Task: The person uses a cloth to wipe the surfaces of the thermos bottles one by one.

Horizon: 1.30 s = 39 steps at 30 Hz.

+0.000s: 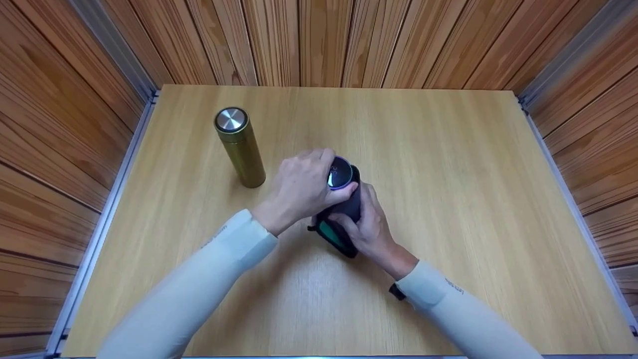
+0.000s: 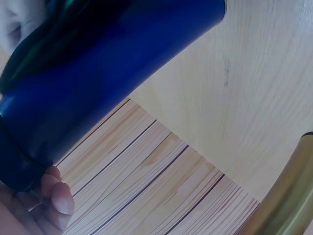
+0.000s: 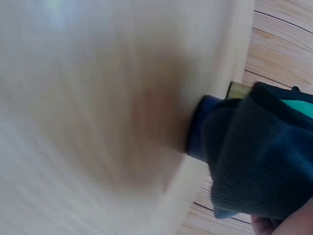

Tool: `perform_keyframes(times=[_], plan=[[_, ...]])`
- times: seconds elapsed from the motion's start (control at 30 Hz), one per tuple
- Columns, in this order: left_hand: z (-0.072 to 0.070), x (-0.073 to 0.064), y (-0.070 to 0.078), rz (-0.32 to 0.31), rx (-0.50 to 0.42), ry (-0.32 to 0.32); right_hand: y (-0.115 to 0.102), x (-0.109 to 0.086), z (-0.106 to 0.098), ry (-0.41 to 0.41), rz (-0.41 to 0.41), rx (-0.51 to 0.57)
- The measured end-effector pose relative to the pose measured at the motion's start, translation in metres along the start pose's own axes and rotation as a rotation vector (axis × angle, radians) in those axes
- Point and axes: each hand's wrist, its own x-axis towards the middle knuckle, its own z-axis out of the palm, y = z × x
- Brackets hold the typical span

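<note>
A dark blue bottle (image 2: 117, 63) with a shiny round lid (image 1: 340, 173) is held above the middle of the table. Around the lid end curl the fingers of my left hand (image 1: 304, 179). My right hand (image 1: 373, 224) grips a dark cloth sleeve (image 3: 264, 156) with green lining (image 1: 330, 232), pressed against the bottle's side. Past the cloth, the bottle's base sticks out in the right wrist view, while one long side shows bare in the left wrist view. Whether the cloth goes all round the bottle is hidden.
Upright to the left of my hands stands a gold bottle (image 1: 244, 154) with a silver-topped lid. The wooden table (image 1: 473, 199) is bounded by plank-patterned walls (image 1: 324, 45) at the back and sides, with grey metal rails (image 1: 107, 209) along its edges.
</note>
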Motion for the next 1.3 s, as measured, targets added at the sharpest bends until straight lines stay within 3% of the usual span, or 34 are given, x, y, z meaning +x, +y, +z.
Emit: perform_keyframes(times=[0.27,0.43,0.67,0.9,1.0,1.2,1.3], plan=[[0.000,0.001,0.000,0.002,-0.012,0.015,0.004,-0.002,0.001,-0.187,0.187,-0.194],[0.000,0.000,0.000,-0.008,-0.011,0.011,0.010,0.000,0.002,-0.242,0.254,-0.250],[0.001,0.000,0.000,-0.021,0.008,0.002,0.014,0.000,-0.001,-0.232,0.236,-0.230],[0.002,0.000,0.000,-0.013,-0.004,0.015,0.006,-0.003,-0.001,-0.182,0.299,-0.145],[0.002,0.000,0.000,-0.011,-0.012,0.015,0.005,-0.002,0.000,-0.178,0.320,-0.155],[0.002,0.000,0.000,-0.006,-0.006,0.036,0.009,0.008,-0.006,-0.275,0.320,-0.248],[0.003,0.000,0.001,0.006,0.002,0.044,0.012,0.012,-0.015,-0.322,0.319,-0.220]])
